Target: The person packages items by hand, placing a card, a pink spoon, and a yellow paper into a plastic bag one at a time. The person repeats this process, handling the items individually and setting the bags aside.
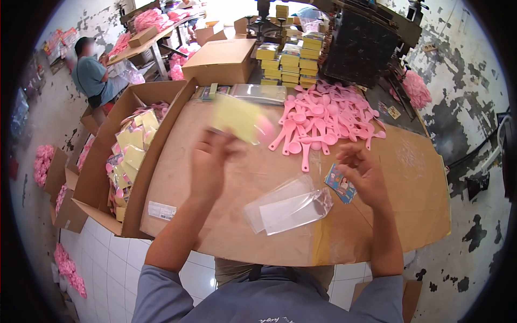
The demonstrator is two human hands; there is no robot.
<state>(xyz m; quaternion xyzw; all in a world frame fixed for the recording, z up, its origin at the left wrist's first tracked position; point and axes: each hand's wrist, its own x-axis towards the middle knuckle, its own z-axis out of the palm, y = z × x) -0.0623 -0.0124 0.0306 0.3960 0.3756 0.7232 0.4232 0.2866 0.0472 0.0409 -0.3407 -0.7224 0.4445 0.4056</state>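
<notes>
My left hand [211,153] is closed on the lower edge of a clear packet [236,119], raised above the left part of the table. A yellow card and something pink show in the packet, smeared by motion. My right hand [365,175] is apart from it, fingers loosely curled with a gap to the thumb and nothing visible between them. Just beside it lie several printed picture cards [337,183]. Flat clear plastic bags [291,210] overlap on the table between my forearms. Beyond my right hand spreads a heap of pink measuring spoons [323,116].
A long cardboard box [167,145] on the left holds many filled packets. At the back are stacks of yellow-edged cards [291,62], a closed carton [221,58] and a dark machine [358,46]. Another person [91,72] sits at the far left.
</notes>
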